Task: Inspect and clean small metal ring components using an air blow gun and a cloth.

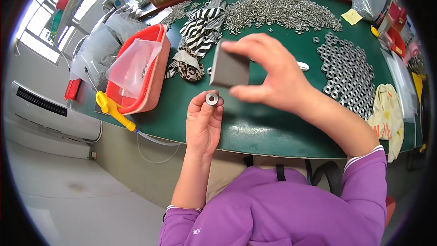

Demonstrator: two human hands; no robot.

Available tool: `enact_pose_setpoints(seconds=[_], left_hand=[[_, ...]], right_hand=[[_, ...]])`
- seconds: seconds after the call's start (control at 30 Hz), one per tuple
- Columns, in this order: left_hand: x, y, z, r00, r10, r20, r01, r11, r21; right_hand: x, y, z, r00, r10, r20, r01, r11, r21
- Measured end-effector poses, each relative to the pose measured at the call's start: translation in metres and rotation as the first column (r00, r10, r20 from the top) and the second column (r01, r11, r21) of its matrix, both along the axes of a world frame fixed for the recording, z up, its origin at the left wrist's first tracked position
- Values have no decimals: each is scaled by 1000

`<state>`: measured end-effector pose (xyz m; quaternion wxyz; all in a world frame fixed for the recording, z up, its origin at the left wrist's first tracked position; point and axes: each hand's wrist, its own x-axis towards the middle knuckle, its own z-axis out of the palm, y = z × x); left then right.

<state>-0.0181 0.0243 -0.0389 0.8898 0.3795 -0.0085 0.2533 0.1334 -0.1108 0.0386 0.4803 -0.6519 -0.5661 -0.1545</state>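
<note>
Over the near part of the table, my left hand (pixel 203 125) pinches a small metal ring (pixel 211 99) between thumb and fingers, its hole facing up. Just above and to the right, my right hand (pixel 283 75) grips a flat grey block (pixel 230 67) between the thumb below and the fingers on top. The block's lower edge is close to the ring; whether they touch I cannot tell. To the right lies a wide group of similar metal rings (pixel 348 73). Farther back is a large heap of small metal pins (pixel 282 12).
A red plastic basket (pixel 157 79) with a clear bag stands at the left, a yellow air gun (pixel 109 105) beside it. Striped cloth (pixel 200 34) lies behind my left hand. A pale cloth (pixel 387 114) hangs at the right edge of the green table (pixel 255 132).
</note>
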Motion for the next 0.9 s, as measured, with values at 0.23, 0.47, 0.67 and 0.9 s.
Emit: enact_pose_setpoints(seconds=[0.23,0.47,0.67,0.9], left_hand=[[5,-15,16,985,105,-138,-112,993,-45],[2,-7,6,995,13,-100,-24,994,-108],[5,-2,7,996,-78,-34,75,995,-65],[5,-14,12,989,17,-149,-28,997,-73]], right_hand=[[-26,-1,-7,990,115,78,-102,983,-153],[-20,1,-9,986,168,13,-166,980,-107],[2,2,-9,998,-28,63,35,992,-124],[-24,-2,-14,987,149,57,-141,982,-128]])
